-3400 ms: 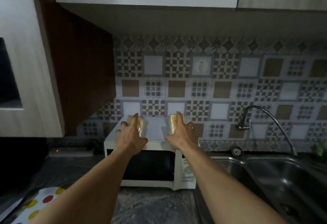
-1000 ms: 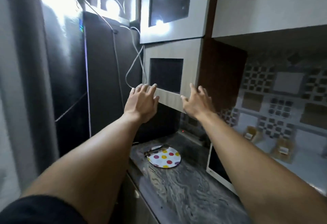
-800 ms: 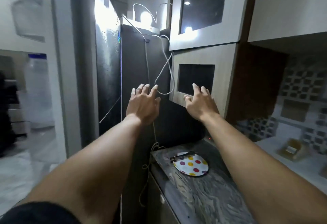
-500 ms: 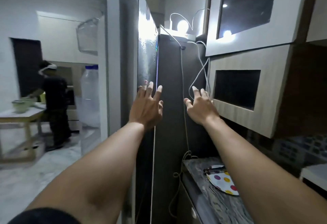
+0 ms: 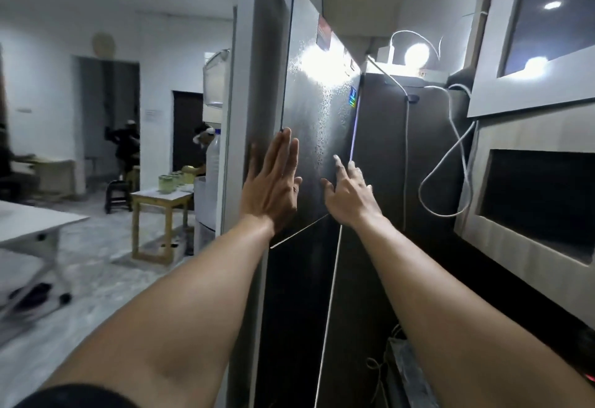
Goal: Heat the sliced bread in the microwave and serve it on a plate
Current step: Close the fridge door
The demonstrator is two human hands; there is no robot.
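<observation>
Both hands empty, fingers spread, mid-frame at the fridge (image 5: 322, 137): left hand (image 5: 273, 188) flat by the door edge, right hand (image 5: 349, 195) reaching beside it. Likely about to open it; no bread in view.

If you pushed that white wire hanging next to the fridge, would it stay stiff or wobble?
Probably wobble. The white wire droops in a loose loop beside the fridge, so it looks floppy, not stiff. It seems thin, so likely light and easy to swing. It runs up toward the bright lamp, so a hard tug might disturb that. Neither the left hand nor the right hand touches it.
</observation>
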